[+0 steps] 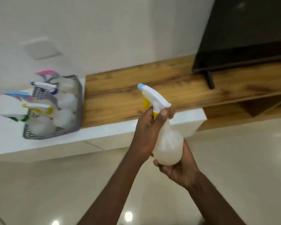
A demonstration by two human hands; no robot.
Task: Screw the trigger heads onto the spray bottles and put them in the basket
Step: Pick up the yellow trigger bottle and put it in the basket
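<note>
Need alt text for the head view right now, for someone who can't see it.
Two bare hands hold a translucent white spray bottle in mid-air: the left hand grips its white-and-yellow trigger head, the right hand cups its base. A grey mesh basket of bottles sits on the white ledge.

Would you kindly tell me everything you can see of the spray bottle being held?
The spray bottle has a rounded, translucent whitish plastic body narrowing to a neck, topped by a white trigger head with a blue nozzle tip and yellow lever. It is held in mid-air, tilted, nozzle pointing up-left. The left hand wraps the neck; the right hand cups the base.
</note>
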